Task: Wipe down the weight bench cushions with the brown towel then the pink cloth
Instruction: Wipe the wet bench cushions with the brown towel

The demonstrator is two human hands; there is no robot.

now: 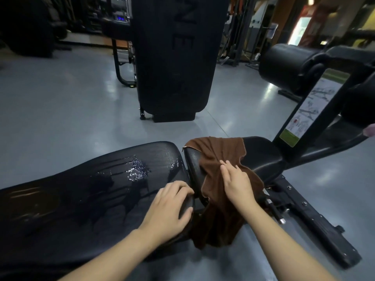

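Gym floor (pixel 60 98); brown towel (pixel 219 159) hides seat cushion (pixel 261 157).

The towel (pixel 217 179) covers part of the seat pad (pixel 261 157) and hides the gap beside it. A pink object (pixel 369 130) is cut off at the right edge. Far-background equipment is blurred.

Brown towel (pixel 215 159) draped over seat cushion (pixel 261 155); back cushion (pixel 81 191) wet
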